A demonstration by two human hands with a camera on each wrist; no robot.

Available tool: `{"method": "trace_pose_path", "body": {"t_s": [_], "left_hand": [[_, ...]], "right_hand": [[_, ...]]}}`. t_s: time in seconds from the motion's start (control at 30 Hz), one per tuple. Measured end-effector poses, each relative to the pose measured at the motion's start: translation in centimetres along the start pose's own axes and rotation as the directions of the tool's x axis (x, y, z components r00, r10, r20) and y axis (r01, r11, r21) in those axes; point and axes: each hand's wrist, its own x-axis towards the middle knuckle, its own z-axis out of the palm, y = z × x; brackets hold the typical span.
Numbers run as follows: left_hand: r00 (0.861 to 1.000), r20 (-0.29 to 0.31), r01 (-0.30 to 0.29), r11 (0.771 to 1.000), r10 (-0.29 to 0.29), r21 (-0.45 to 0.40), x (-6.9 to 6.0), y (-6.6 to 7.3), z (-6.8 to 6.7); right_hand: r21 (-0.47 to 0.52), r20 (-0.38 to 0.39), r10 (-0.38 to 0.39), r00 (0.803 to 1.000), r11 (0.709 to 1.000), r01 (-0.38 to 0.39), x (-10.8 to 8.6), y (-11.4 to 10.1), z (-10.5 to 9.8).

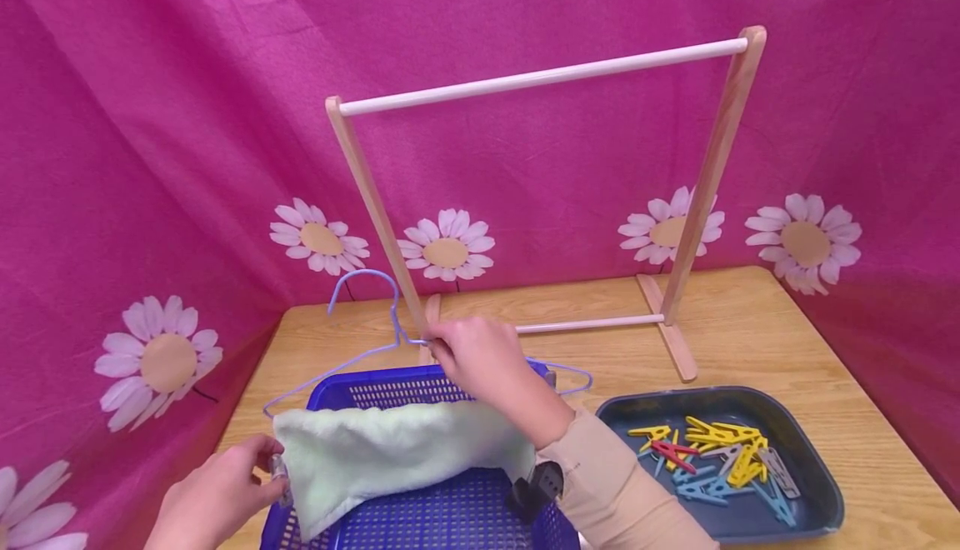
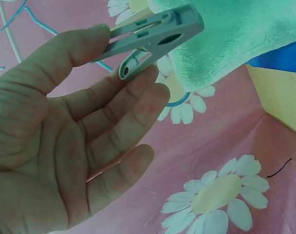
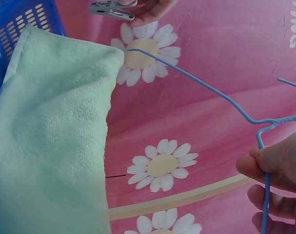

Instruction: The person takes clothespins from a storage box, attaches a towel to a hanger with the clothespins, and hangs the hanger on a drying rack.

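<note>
A light green towel [image 1: 390, 450] hangs along the lower bar of a blue wire hanger [image 1: 363, 353], hiding that bar. My right hand [image 1: 483, 362] grips the hanger just below its hook, with fingers round the wire [image 3: 266, 195]. Beside the towel's left end, my left hand [image 1: 221, 487] pinches a grey clothespin [image 2: 157, 39] between thumb and fingers. The right wrist view shows this clothespin [image 3: 111, 9] apart from the towel's corner. Below the towel stands a blue plastic basket [image 1: 420, 517].
A wooden rack with a white top rod [image 1: 540, 77] stands at the back of the table [image 1: 847, 417]. On the right, a dark tray [image 1: 821, 483] holds several yellow, blue, red and grey clothespins [image 1: 746, 462]. Pink flowered cloth [image 1: 525, 167] surrounds the table.
</note>
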Motion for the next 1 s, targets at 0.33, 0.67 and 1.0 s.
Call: {"method": "trace_pose_path", "body": {"t_s": [0.33, 0.67, 1.0], "left_hand": [[0.999, 0.029, 0.025, 1.0, -0.025, -0.001, 0.4, 0.1, -0.3], [0.999, -0.041, -0.007, 1.0, 0.006, -0.007, 0.2, 0.0, -0.1], [0.999, -0.046, 0.0, 0.999, -0.002, -0.037, 0.2, 0.7, -0.7]], "right_hand": [[-0.012, -0.051, -0.014, 0.999, 1.0, 0.014, 0.4, -0.2, -0.9], [0.01, -0.127, -0.033, 0.991, 0.999, 0.034, 0.5, -0.1, -2.0], [0.053, -0.176, -0.041, 0.983, 0.997, 0.051, 0.4, 0.4, -3.0]]}}
